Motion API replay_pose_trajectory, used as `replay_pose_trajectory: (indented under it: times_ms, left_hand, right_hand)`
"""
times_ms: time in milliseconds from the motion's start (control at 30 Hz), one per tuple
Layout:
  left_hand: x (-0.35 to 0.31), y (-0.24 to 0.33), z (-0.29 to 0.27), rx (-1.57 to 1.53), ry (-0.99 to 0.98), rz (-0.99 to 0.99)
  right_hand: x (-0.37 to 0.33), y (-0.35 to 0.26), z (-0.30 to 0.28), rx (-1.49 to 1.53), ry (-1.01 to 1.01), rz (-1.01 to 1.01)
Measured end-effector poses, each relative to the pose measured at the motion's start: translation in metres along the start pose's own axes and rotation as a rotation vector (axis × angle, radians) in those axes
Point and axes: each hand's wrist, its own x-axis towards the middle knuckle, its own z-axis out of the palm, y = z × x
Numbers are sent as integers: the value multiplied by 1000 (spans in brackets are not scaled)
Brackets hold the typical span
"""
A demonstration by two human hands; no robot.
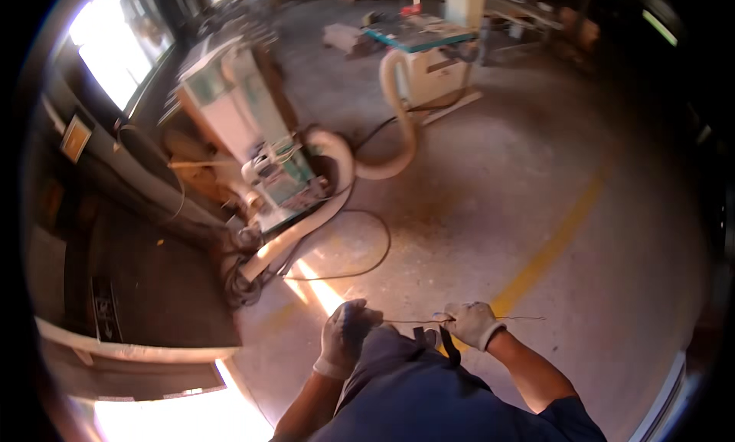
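Both my hands wear pale work gloves with dark palms or fingers. A thin dark wire point(413, 322) runs level between them in front of my waist. My left hand point(348, 336) is closed round its left end. Further along, my right hand point(469, 324) is closed on the same wire, and a wavy loose end sticks out past it to the right. Dark straps point(450, 348) hang at the front of my blue clothing, just below the right hand.
A dust collector point(253, 128) stands ahead left, its thick pale hose point(398, 155) curving over the floor to a machine table point(417, 40). A black cable point(387, 243) loops on the concrete. At left is a dark bench point(161, 350); a yellow line point(551, 250) crosses the floor at right.
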Motion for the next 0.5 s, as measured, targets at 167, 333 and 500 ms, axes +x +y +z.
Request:
replay_pose_trajectory:
  times_ms: [167,333,500]
  left_hand:
    - [88,5,18,-51,-91,60]
    - [211,23,38,182,18,224]
    - [353,96,60,210,-9,329]
  right_hand:
    - [106,22,-29,11,-42,-30]
    - [209,51,-83,-22,-106,20]
    - [305,101,-143,35,92,62]
